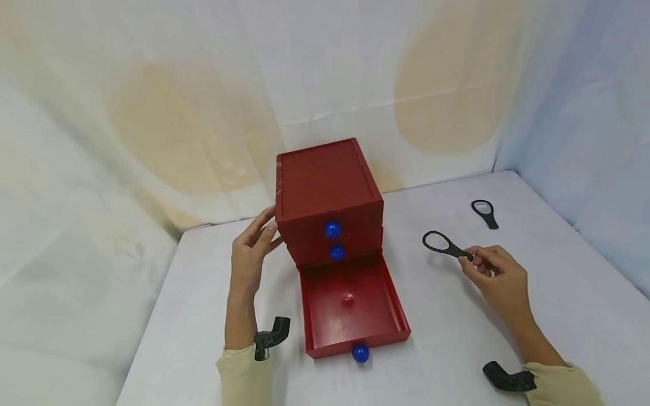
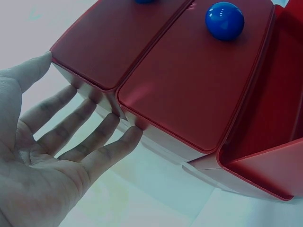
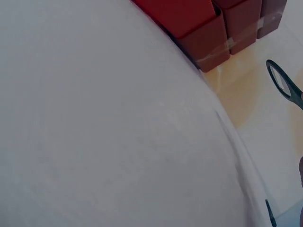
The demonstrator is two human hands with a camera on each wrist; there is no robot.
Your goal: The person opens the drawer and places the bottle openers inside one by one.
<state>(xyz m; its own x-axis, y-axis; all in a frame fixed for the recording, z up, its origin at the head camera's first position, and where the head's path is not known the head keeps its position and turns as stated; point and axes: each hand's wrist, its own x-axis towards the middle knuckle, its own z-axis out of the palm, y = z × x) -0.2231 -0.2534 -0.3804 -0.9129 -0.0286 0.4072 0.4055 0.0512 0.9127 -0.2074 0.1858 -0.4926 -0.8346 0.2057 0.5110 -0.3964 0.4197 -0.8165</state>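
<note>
A red drawer unit (image 1: 325,180) with blue round knobs stands at the middle of the table. Its bottom drawer (image 1: 350,321) is pulled out toward me, with nothing inside. My left hand (image 1: 249,256) rests against the unit's left side; in the left wrist view its fingertips (image 2: 135,135) touch the side, fingers extended. Right of the unit, my right hand (image 1: 500,276) pinches a black magnifying glass (image 1: 452,248) by its handle, held above the table with the lens pointing left. In the right wrist view the same magnifying glass (image 3: 292,90) shows at the right edge, most of the hand cut off.
Another black magnifying glass (image 1: 490,219) lies on the white table (image 1: 447,355), farther back on the right. The two upper drawers, with their blue knobs (image 1: 332,229), are closed. Patterned curtains (image 1: 325,67) hang behind the table and along both sides.
</note>
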